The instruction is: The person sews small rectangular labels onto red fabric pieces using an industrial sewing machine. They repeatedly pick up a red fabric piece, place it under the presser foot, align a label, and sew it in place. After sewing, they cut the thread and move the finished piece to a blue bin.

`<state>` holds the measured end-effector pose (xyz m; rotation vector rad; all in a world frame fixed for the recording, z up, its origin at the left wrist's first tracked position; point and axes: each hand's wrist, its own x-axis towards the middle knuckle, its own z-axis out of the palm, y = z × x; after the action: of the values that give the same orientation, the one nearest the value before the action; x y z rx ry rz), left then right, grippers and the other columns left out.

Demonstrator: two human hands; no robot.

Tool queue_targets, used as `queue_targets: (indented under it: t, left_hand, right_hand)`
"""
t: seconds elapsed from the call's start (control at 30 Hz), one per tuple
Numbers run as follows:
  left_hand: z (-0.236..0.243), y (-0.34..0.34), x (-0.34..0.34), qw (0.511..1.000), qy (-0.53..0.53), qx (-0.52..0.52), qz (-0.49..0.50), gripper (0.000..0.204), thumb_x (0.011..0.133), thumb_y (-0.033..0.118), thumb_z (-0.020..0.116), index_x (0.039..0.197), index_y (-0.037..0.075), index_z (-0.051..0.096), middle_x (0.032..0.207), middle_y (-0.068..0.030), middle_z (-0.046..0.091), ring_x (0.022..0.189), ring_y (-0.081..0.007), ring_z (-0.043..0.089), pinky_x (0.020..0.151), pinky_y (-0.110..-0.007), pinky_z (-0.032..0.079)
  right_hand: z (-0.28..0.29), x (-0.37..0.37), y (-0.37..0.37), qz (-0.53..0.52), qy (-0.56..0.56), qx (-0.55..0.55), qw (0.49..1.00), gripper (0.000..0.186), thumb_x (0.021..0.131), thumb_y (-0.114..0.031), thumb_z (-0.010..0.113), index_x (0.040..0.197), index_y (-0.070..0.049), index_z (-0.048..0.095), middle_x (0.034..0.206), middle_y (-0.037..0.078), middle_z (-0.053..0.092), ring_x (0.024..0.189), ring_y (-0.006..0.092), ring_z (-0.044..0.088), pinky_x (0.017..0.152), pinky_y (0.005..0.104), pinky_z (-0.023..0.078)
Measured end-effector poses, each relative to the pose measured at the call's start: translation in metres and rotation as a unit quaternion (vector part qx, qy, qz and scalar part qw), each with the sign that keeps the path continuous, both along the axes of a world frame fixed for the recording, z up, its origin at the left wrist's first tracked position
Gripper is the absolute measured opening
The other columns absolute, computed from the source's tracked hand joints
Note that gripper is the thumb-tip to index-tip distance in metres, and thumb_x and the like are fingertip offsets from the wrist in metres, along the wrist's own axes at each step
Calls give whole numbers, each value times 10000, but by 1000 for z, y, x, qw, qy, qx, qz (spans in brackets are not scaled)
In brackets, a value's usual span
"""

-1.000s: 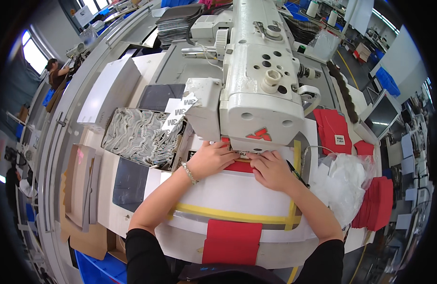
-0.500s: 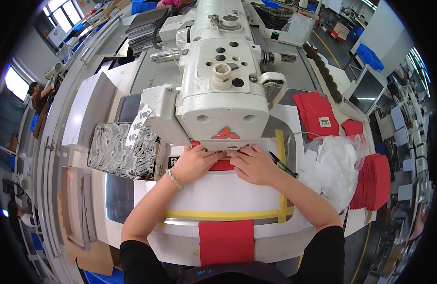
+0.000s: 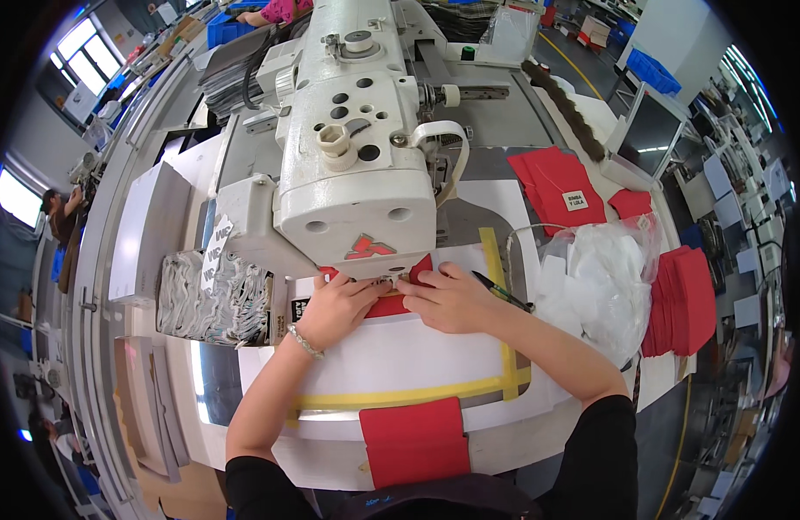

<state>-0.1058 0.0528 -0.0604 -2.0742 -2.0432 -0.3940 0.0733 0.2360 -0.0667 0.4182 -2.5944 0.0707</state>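
A red fabric piece (image 3: 387,308) lies under the white sewing machine head (image 3: 352,212). My left hand (image 3: 330,312) grips it from the left, fingers closed and bent toward the needle area. My right hand (image 3: 447,302) holds it from the right, bent fingertips pressed down beside the presser foot. The small piece at both sets of fingertips is partly hidden. A white sheet edged with yellow tape (image 3: 400,399) lies beneath. A green-and-black pen-like tool (image 3: 504,291) is beside my right hand, and a small black label (image 3: 297,310) beside my left.
Red pieces are stacked at right (image 3: 682,303) and behind (image 3: 551,186), and lie at the front (image 3: 413,442). A plastic bag (image 3: 591,303) is right. A box of pale strips (image 3: 209,299), white box (image 3: 144,234) and cardboard trays (image 3: 148,407) are left. Co-workers (image 3: 62,221) are far left.
The view has shifted, so the machine sits further left in the picture. My hands stay at the needle area, and more of the red piece shows around them.
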Motion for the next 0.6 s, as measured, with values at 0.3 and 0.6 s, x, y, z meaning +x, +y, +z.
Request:
queue_targets:
  t: [0.3,0.6]
  left_hand:
    - [-8,9,-11,996,-77,-4,41,185,826,141,678,997,169,743,1037,-50,683,1015,-272,599,849,-458,424]
    - [-21,8,-14,993,-100,11,57,148,817,138,685,944,157,758,941,-85,696,981,-293,608,936,-458,361]
  right_hand:
    - [0,-5,11,19,30,11,999,180,708,-153,665,871,-140,590,954,-11,606,890,164,546,770,319,408]
    - [-2,0,18,-10,27,-33,999,130,716,-147,672,815,-123,592,868,-7,575,898,166,536,771,328,399]
